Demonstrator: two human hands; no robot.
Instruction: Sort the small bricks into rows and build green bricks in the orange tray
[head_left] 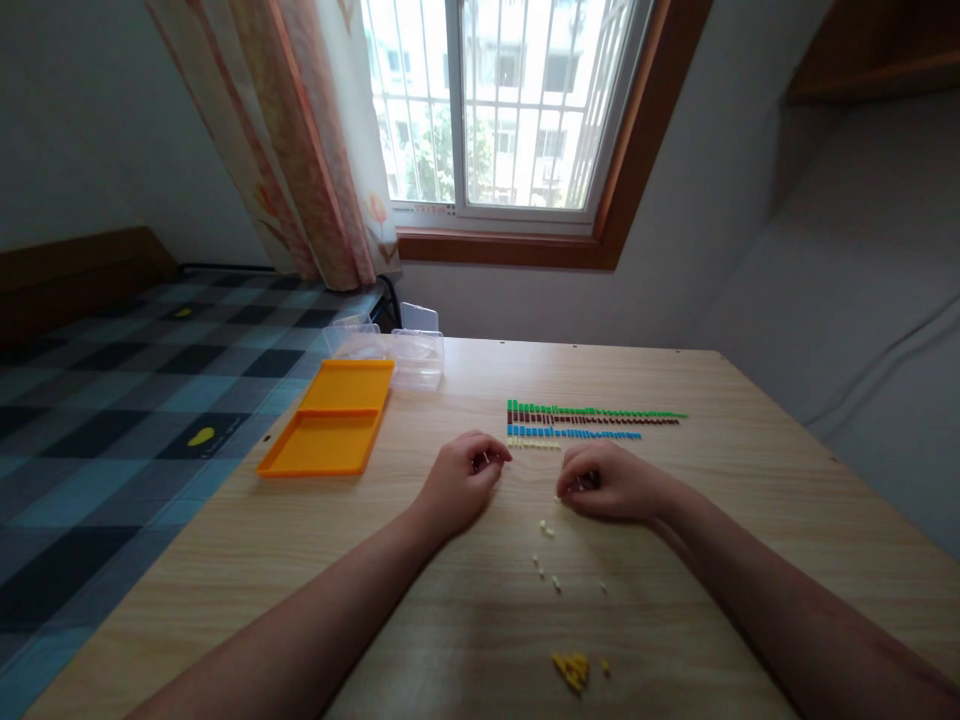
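Observation:
My left hand [461,480] rests on the wooden table [787,500] with its fingers curled and pinched on a tiny pale bead at the fingertips. My right hand [611,482] lies beside it, fingers closed; what they hold is too small to make out. Just beyond both hands lie neat rows of small beads [585,420]: green, dark brown, blue and a short pale row. Several loose pale beads [551,555] are scattered between my forearms. A small heap of yellow beads [574,670] sits near the front edge.
An orange two-part tray [330,420] lies at the table's left side, with clear plastic boxes [397,352] behind it. A bed with a checked cover [112,400] stands to the left. A window and curtain are behind the table.

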